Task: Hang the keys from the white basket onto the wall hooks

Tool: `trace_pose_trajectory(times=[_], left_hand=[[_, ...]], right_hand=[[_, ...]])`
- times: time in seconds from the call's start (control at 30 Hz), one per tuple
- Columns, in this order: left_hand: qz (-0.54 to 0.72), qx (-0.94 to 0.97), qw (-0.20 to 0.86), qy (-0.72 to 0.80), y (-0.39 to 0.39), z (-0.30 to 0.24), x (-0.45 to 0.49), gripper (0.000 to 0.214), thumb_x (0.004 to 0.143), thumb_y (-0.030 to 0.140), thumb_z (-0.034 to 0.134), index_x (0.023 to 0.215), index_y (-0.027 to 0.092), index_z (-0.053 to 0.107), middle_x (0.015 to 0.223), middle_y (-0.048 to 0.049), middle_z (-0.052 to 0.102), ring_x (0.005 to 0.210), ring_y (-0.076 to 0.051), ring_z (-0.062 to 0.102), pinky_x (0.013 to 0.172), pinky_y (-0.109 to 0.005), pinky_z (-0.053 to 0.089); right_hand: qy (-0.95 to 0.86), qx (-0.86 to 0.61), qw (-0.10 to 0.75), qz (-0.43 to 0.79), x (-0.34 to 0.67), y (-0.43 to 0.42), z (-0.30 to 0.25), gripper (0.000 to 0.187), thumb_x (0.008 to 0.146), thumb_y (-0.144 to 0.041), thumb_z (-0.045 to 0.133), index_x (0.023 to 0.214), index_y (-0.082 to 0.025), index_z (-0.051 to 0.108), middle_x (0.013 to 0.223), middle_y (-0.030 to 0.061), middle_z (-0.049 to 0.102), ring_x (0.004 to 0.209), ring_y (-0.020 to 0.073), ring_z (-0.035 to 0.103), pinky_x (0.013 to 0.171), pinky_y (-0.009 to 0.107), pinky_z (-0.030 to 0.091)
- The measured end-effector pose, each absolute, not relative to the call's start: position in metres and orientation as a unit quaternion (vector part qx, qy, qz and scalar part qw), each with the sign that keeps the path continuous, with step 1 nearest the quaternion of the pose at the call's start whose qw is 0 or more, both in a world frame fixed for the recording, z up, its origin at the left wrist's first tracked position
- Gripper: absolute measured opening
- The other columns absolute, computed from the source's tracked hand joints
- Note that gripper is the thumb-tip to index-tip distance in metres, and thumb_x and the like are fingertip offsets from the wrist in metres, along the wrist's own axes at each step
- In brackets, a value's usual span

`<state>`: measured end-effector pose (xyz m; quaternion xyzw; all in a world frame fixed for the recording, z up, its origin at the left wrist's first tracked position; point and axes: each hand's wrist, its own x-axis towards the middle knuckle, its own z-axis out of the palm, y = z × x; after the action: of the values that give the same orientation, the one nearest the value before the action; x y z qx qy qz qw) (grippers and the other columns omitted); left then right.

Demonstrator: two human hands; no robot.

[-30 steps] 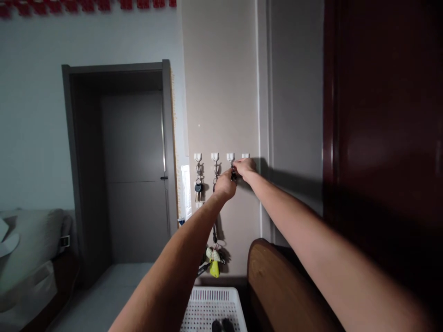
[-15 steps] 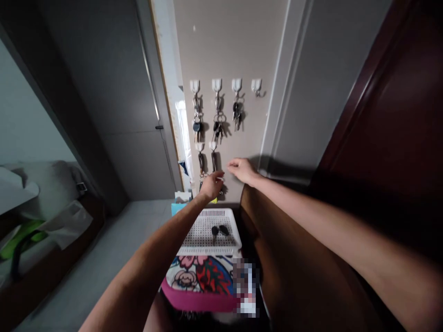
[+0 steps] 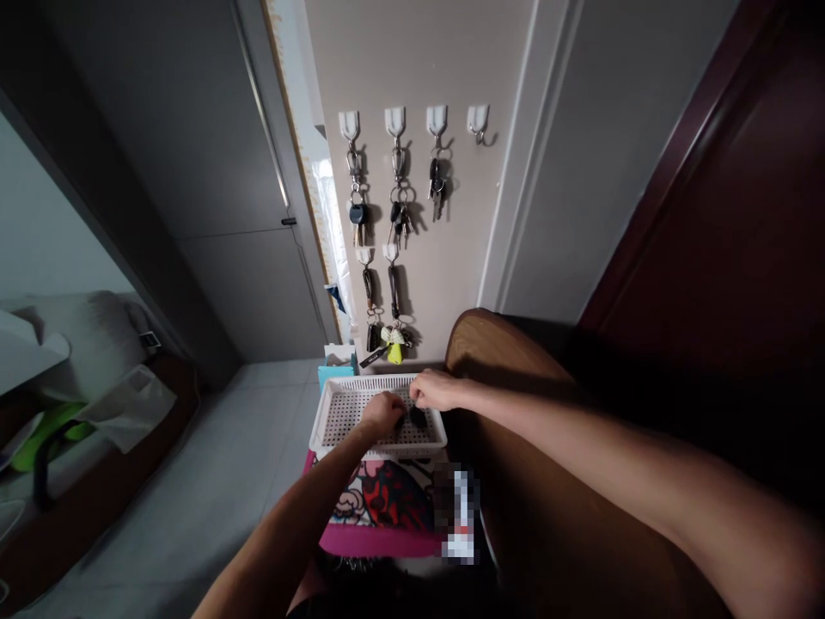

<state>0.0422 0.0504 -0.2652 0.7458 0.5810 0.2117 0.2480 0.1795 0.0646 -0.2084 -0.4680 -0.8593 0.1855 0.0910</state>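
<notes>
My left hand (image 3: pixel 382 413) is down in a white perforated tray (image 3: pixel 335 414), fingers curled over dark keys (image 3: pixel 418 419) lying there. My right hand (image 3: pixel 435 389) is at the tray's far right corner, fingers bent down and bunched just above the same keys; what they pinch is hidden. On the wall above are four white hooks. The first hook (image 3: pixel 349 123), second hook (image 3: pixel 394 120) and third hook (image 3: pixel 436 119) each carry a key bunch. The fourth hook (image 3: pixel 478 118) is bare.
Two lower hooks hold straps and a yellow-green charm (image 3: pixel 394 349). The tray rests on a bright patterned surface (image 3: pixel 387 503). A rounded brown wooden piece (image 3: pixel 496 352) stands at the right, a dark red door (image 3: pixel 709 215) beyond it, and a grey door (image 3: pixel 212 215) at the left.
Both hands came down from the third hook, where a key bunch now hangs, to the tray. The view tilted downward.
</notes>
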Motion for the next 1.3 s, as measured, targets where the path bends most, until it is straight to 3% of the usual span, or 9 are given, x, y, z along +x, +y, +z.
trace_pose_trajectory(times=[0.2,0.43,0.57,0.83,1.1,1.3], left_hand=[[0.303,0.688,0.354,0.557,0.060,-0.247,0.046,0.017,0.057,0.013,0.046,0.066,0.012,0.059,0.060,0.0000,0.059,0.056,-0.009,0.049,0.056,-0.018,0.038],[0.349,0.697,0.340,0.527,0.079,-0.216,0.044,0.012,0.055,0.014,0.049,0.062,0.012,0.059,0.057,0.0009,0.057,0.056,-0.008,0.049,0.056,-0.018,0.038],[0.365,0.693,0.328,0.528,0.085,-0.190,0.043,0.011,0.054,0.015,0.051,0.062,0.012,0.058,0.052,0.0027,0.053,0.051,-0.007,0.046,0.050,-0.016,0.037],[0.426,0.704,0.309,0.476,0.089,-0.137,0.060,0.014,0.053,0.007,0.048,0.066,0.010,0.055,0.053,0.0027,0.051,0.050,-0.006,0.044,0.048,-0.015,0.035],[0.441,0.749,0.222,0.442,0.095,-0.070,0.087,0.023,0.056,0.009,0.044,0.076,0.012,0.054,0.071,-0.0024,0.057,0.061,-0.008,0.048,0.057,-0.017,0.038],[0.434,0.761,0.184,0.445,0.093,-0.025,0.105,0.031,0.060,0.010,0.040,0.088,0.015,0.053,0.076,-0.0026,0.057,0.059,-0.007,0.048,0.055,-0.016,0.038]], right_hand=[[-0.859,-0.477,0.087,0.164,0.179,0.066,-0.206,0.010,0.047,-0.012,0.052,0.048,-0.020,0.058,0.046,-0.0021,0.051,0.046,0.0081,0.041,0.042,0.018,0.023],[-0.820,-0.510,0.151,0.213,0.178,0.073,-0.192,0.011,0.052,-0.018,0.050,0.055,-0.015,0.060,0.042,-0.0034,0.044,0.043,0.0071,0.037,0.041,0.018,0.022],[-0.777,-0.518,0.230,0.274,0.178,0.076,-0.181,0.016,0.055,-0.023,0.047,0.059,-0.014,0.060,0.043,-0.0038,0.044,0.041,0.0055,0.034,0.040,0.017,0.022],[-0.703,-0.486,0.414,0.313,0.186,0.089,-0.151,0.019,0.059,-0.023,0.042,0.065,-0.012,0.058,0.052,-0.0008,0.052,0.049,0.0077,0.044,0.045,0.018,0.031],[-0.603,-0.461,0.568,0.318,0.210,0.101,-0.071,0.013,0.058,-0.021,0.046,0.063,-0.012,0.053,0.050,-0.0017,0.049,0.045,0.0061,0.043,0.043,0.018,0.033],[-0.561,-0.420,0.654,0.283,0.231,0.120,-0.007,0.011,0.055,-0.020,0.050,0.062,-0.012,0.053,0.047,-0.0036,0.049,0.041,0.0048,0.041,0.040,0.017,0.035]])
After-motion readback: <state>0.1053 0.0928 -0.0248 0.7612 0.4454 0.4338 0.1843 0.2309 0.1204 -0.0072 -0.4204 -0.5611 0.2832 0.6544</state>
